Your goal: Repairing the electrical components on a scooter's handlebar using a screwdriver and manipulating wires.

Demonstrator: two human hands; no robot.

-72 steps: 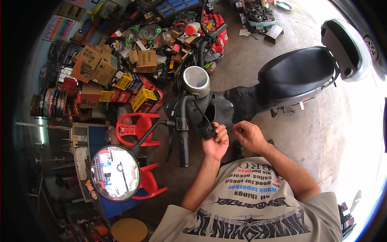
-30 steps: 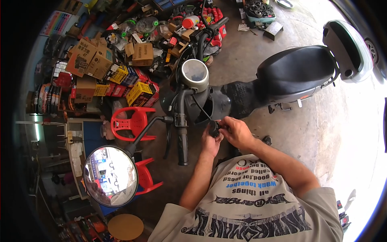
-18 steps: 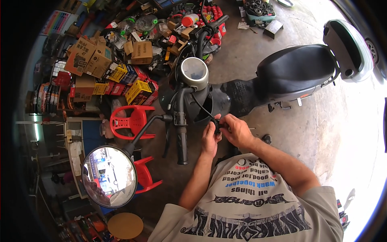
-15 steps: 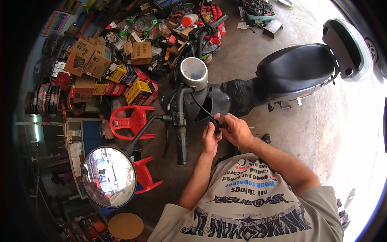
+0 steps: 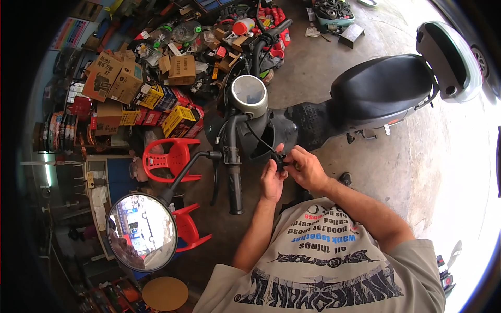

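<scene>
Black and small, the part point(image 5: 281, 162) sits at the very centre of my grip: I have the left hand point(image 5: 271, 183) grasping it, while the right hand point(image 5: 309, 171) meets it from the right, fingers bunched. I cannot tell whether those fingers pinch the part itself or something slim against it. A black cable point(image 5: 259, 137) runs from the grip, ahead and leftward, toward the handlebar point(image 5: 235, 141); the seat point(image 5: 383, 82) lies well to the right. I judge this step as close two-handed work on the part; the next move calls for a steady left hold and small, careful right fingertip motion, without tugging the cable.
</scene>
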